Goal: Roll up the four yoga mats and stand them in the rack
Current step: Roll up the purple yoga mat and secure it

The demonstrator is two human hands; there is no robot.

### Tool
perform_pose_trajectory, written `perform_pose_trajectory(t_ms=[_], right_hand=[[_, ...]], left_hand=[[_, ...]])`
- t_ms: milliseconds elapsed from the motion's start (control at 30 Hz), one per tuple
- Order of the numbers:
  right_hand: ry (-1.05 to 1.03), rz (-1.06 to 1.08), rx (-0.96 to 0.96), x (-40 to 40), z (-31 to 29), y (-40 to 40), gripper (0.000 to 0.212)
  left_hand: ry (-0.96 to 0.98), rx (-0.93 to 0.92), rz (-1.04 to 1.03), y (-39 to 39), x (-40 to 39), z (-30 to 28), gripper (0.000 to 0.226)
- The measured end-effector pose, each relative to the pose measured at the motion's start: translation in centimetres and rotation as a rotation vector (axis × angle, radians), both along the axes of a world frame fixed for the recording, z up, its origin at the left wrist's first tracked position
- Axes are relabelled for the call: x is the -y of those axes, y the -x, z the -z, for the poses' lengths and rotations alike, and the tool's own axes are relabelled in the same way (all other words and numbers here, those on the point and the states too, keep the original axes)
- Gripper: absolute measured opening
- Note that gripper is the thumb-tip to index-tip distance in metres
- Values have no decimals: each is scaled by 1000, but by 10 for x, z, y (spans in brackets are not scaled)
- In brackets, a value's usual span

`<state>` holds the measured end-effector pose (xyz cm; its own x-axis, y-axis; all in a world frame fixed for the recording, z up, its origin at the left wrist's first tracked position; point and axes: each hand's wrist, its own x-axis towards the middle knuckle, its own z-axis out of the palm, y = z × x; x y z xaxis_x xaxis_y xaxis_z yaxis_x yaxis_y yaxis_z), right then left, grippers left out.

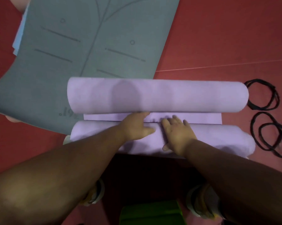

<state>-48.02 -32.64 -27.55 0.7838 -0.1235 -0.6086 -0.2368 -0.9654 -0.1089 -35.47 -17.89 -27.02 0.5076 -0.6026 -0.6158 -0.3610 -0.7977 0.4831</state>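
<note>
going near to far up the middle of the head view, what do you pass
green patch at the bottom edge → near lilac roll with left hand and right hand resting on it → flat lilac strip → far lilac roll → flat grey mat

Two mat rolls (156, 95) (218, 138) are laid side by side, a flat mat (81, 46) behind them, cord loops (265, 111) to their right.
</note>
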Motion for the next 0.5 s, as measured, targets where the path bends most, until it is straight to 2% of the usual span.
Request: perform_pose_trajectory(t_ms=[100, 200, 267, 300, 400, 433, 500], right_hand=[[130, -45, 150, -11, 2, 7, 82], [60, -56, 328, -17, 7, 16, 63], [54, -86, 301, -15, 7, 15, 60], [45, -96, 250, -15, 9, 15, 67], [107, -146, 79, -11, 8, 18, 117], [140, -155, 56, -11, 9, 17, 123], [167, -134, 26, -14, 15, 14, 111]], left_hand=[[194, 185, -42, -1, 13, -10, 86], [168, 170, 2, -7, 18, -11, 95], [102, 198, 63, -7, 16, -9, 104], [47, 202, 97, -6, 12, -8, 107], [-117, 231, 198, -5, -6, -1, 111], [-168, 257, 257, -3, -12, 0, 113], [-255, 302, 388, 1, -20, 5, 118]])
